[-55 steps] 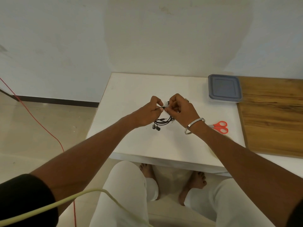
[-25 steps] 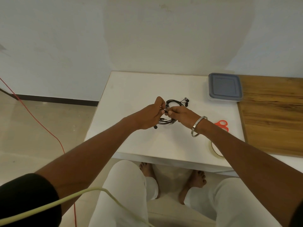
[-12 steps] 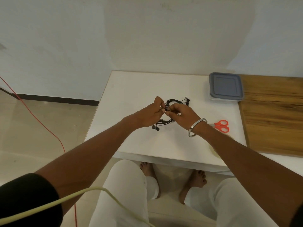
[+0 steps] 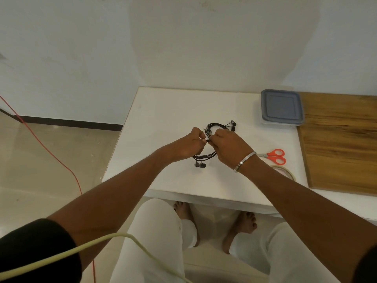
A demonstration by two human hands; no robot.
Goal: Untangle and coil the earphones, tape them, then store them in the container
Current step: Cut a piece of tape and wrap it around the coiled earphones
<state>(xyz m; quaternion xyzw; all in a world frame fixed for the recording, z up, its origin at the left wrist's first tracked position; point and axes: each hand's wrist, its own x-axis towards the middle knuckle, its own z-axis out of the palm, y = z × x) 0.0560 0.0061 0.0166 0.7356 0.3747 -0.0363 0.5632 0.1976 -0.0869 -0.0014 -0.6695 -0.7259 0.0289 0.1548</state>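
Head view — looking down, forward, wide.

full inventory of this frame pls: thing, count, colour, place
earphones: coiled bundle, black, over the middle of the table, held between both hands; count unclear
container: 1, clear base with grey-blue lid on, far right of the white table
scissors: 1, orange handles, right of the hands
tape roll: 1, clear, near right edge, partly hidden by the right forearm
white table: 1, white, centre
wooden board: 1, brown, right of the table
red cable: 1, on the floor at left
pale cable: 1, yellowish, across the bottom foreground
bangle: 1, silver, right wrist
left hand: fingers pinch the coil
right hand: fingers pinch the coil
feet: 2, bare, under the table
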